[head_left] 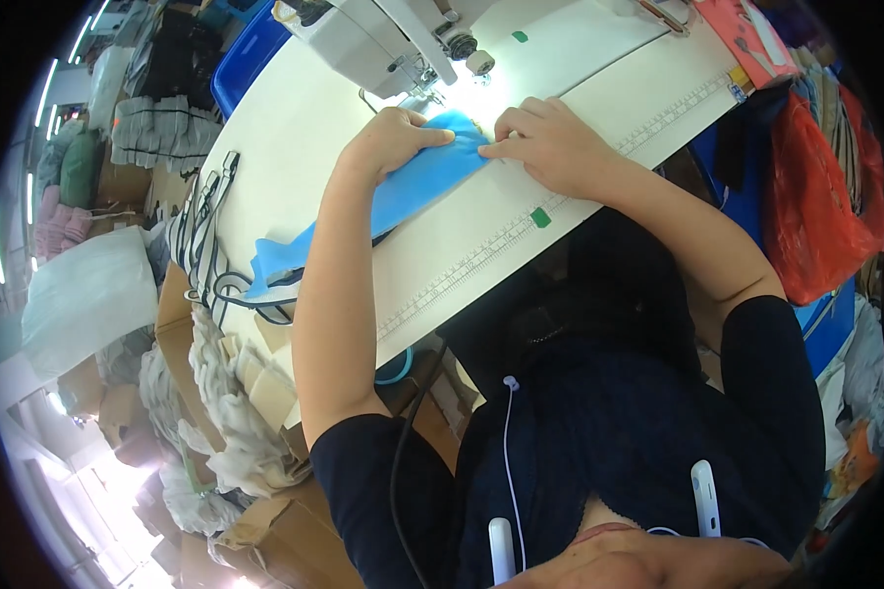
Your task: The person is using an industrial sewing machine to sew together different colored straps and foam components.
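A strip of light blue fabric point(424, 182) lies across the white sewing table point(442, 270), its upper end beneath the head of a sewing machine point(378, 49). My left hand point(393, 142) grips the strip's left side close to the needle area, the thumb stretched over the cloth and the other fingers curled. At the opposite edge, my right hand point(550, 147) pinches the fabric between thumb and forefinger. Dark-edged material shows under the lower part of the strip. Glare from the machine lamp washes out the spot around the needle.
Striped black-and-white straps point(204, 231) hang over the table's left edge. A printed ruler point(491, 245) runs along the near edge. Behind the machine stands a blue bin point(250, 59). A red plastic bag point(820, 196) hangs at the right. Cardboard boxes point(285, 530) and bundled cloth crowd the left.
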The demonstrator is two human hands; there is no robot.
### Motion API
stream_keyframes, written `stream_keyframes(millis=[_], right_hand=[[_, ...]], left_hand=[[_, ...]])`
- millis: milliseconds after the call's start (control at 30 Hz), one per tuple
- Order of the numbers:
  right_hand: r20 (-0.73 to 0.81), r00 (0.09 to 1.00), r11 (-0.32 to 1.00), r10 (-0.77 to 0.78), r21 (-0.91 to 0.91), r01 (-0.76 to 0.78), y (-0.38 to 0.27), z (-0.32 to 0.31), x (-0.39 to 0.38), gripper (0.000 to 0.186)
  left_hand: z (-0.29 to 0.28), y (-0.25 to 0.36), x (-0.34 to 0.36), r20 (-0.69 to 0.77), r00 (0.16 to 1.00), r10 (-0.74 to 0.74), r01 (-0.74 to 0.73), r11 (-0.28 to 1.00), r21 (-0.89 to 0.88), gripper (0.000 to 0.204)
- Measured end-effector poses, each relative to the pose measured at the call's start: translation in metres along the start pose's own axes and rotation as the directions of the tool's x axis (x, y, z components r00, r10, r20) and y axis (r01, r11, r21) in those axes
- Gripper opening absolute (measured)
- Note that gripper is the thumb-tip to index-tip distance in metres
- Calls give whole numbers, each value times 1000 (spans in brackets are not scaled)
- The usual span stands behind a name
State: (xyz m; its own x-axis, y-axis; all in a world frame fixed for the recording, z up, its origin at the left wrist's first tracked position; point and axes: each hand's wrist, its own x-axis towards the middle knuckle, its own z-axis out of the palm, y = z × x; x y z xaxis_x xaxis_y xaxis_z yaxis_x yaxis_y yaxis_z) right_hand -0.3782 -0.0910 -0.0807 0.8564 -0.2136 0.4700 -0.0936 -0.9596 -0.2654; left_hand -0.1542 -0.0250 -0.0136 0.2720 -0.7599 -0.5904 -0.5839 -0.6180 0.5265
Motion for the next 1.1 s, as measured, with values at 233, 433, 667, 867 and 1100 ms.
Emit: stream_keyframes(millis=[233,433,667,867,1100], right_hand=[[-4,986,981,-164,-108,162,-1,-7,10,22],[109,976,982,-188,44,184,11,-6,18,20],[107,973,979,-203,19,203,15,-7,19,18],[148,978,983,-148,132,128,14,-10,20,19],[138,980,978,-143,172,119,14,-10,21,21]], left_hand=[[1,-4,3,-35,999,36,-36,999,-8,55],[3,-6,-3,-114,987,117,-111,992,62,48],[40,-12,-33,-528,623,577,-319,804,502,44],[59,-26,-44,-355,532,768,-495,623,606,38],[66,-39,-38,-453,516,727,-543,686,484,40]])
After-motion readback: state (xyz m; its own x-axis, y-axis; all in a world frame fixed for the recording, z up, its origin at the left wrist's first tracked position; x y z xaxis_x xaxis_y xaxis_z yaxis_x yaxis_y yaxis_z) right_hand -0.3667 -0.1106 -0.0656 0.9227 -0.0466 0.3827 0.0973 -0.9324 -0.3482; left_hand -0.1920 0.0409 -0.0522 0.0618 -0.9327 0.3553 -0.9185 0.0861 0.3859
